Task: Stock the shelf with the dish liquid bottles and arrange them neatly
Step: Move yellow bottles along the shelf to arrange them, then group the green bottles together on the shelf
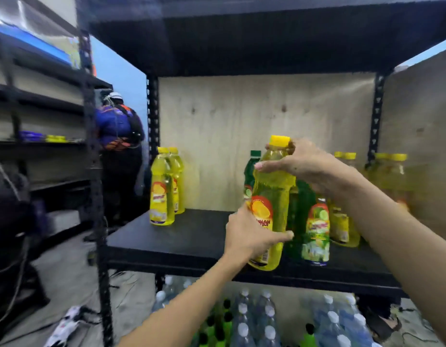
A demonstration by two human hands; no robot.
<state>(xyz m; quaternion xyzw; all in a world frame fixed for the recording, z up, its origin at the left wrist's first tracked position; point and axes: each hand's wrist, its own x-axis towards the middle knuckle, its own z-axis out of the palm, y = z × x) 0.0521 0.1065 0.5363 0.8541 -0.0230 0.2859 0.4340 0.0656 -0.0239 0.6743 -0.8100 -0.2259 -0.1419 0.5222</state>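
Note:
A yellow dish liquid bottle [272, 204] with a yellow cap hangs at the front edge of the black shelf [182, 236], held in both hands. My left hand [249, 234] grips its lower label part. My right hand [304, 164] wraps its neck and shoulder. Right behind it stand green bottles [314, 231], one with its green cap showing. Two yellow bottles [165, 186] stand one behind the other at the shelf's left. More yellow bottles [344, 221] line the right side, partly hidden by my right arm.
A plywood back panel [242, 126] closes the shelf. Below it lie several water bottles [257, 319] and green bottles. A person [119, 131] stands at the back left beside another black rack [41, 146]. Cables and a bag lie on the floor at left.

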